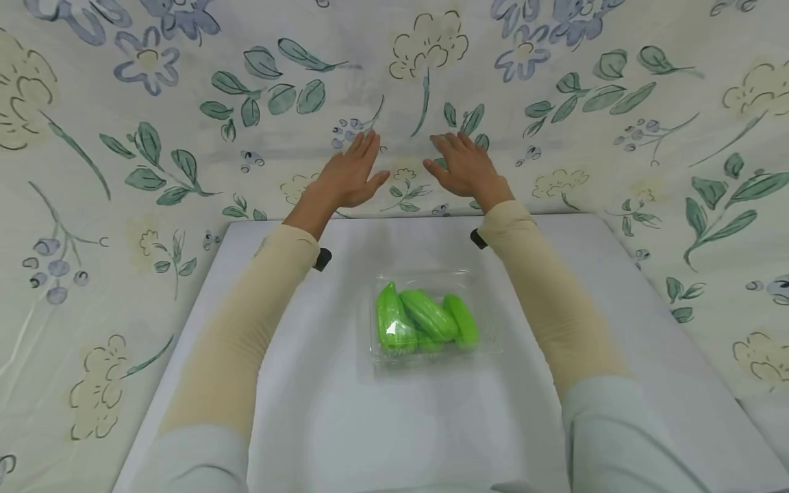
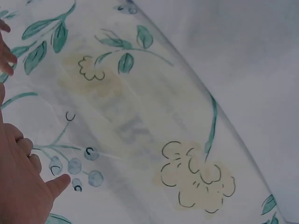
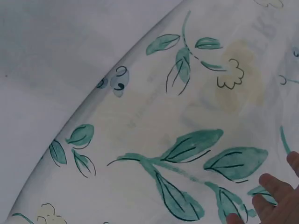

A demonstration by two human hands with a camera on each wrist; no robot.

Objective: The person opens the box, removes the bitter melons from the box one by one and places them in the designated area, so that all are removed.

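Both hands reach out past the far edge of the white table, in front of the floral sheet. The left hand has its fingers extended and thumb out to the side, holding nothing. Mirroring it, the right hand is spread with straight fingers and is likewise bare. Between the forearms, on the table, sits a clear plastic box with several bright green, ridged, elongated vegetables in it. Neither hand touches the box. In the left wrist view the left hand shows at the left edge; the right hand shows at lower right in its own view.
The white table narrows toward its straight far edge. A floral-printed sheet hangs behind it and spreads along both sides. Small black devices sit at the wrists, by the cream sleeves.
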